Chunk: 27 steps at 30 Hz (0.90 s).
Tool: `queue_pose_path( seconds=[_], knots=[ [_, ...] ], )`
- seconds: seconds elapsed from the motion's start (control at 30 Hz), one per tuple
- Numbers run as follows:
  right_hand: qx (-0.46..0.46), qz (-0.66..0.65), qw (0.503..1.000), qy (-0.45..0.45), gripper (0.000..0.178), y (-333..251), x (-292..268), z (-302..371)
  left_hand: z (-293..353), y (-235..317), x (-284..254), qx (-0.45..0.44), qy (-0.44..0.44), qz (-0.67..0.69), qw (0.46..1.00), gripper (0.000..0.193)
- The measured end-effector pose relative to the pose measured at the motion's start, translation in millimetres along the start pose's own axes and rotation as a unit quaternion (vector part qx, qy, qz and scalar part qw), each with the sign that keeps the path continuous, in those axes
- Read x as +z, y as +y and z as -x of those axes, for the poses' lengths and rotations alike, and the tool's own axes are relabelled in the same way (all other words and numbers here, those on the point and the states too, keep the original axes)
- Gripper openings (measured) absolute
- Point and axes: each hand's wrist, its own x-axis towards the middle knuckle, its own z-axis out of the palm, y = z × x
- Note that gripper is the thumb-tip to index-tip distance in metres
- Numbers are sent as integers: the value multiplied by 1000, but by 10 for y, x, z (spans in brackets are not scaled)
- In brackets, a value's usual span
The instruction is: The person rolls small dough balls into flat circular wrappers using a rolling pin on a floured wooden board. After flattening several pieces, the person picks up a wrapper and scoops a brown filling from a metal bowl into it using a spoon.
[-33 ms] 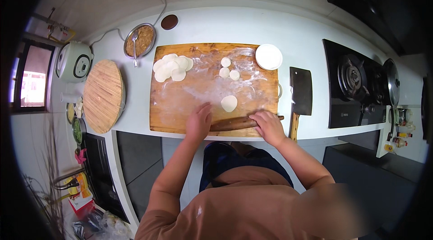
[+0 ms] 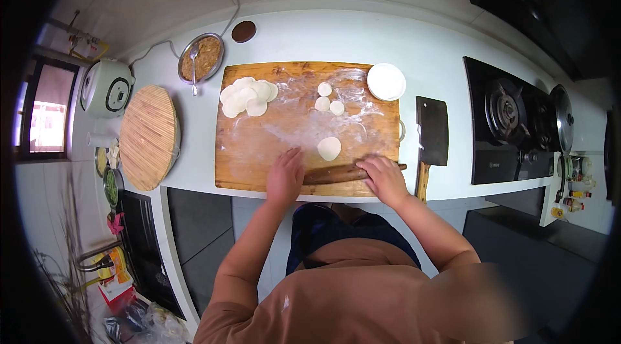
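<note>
Across the near part of the floured wooden board (image 2: 252,150) lies a brown wooden rolling pin (image 2: 333,174). My left hand (image 2: 285,174) rests over its left end, which is hidden beneath it, with the fingers bent forward. My right hand (image 2: 383,179) is closed over the pin near its right end, and the tip pokes out beyond it. Just past the pin lies a flattened dough round (image 2: 329,148). Farther back are small dough discs (image 2: 323,104), and at the far left a pile of thin dough wrappers (image 2: 244,95) overlaps.
A white bowl (image 2: 386,82) sits at the board's far right corner. To the right lie a cleaver (image 2: 432,130) and a gas stove (image 2: 508,117). On the left are a metal bowl of filling (image 2: 207,58) with a spoon, a round bamboo lid (image 2: 149,138) and a rice cooker (image 2: 107,88).
The rolling pin and both hands have shifted very slightly. The dough pieces look the same.
</note>
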Motion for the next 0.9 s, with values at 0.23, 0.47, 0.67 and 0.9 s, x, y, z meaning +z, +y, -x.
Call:
queue_pose_path(
  seconds=[0.23, 0.47, 0.67, 0.9],
  knots=[
    [-65, 20, 998, 12, 51, 54, 103, -652, 138, 5, 52, -12, -36, -125, 991, 70],
    [-13, 116, 993, 31, 64, 221, 209, -1369, -513, -269, 154, -47, 57, -148, 986, 75],
    [-56, 121, 989, -66, 73, 198, 76, -825, 147, 202, 98, -23, -17, -144, 989, 82],
    [-27, 56, 998, -32, 75, 131, 177, -270, 324, 291, 95, 12, -65, -75, 995, 76]
  ],
)
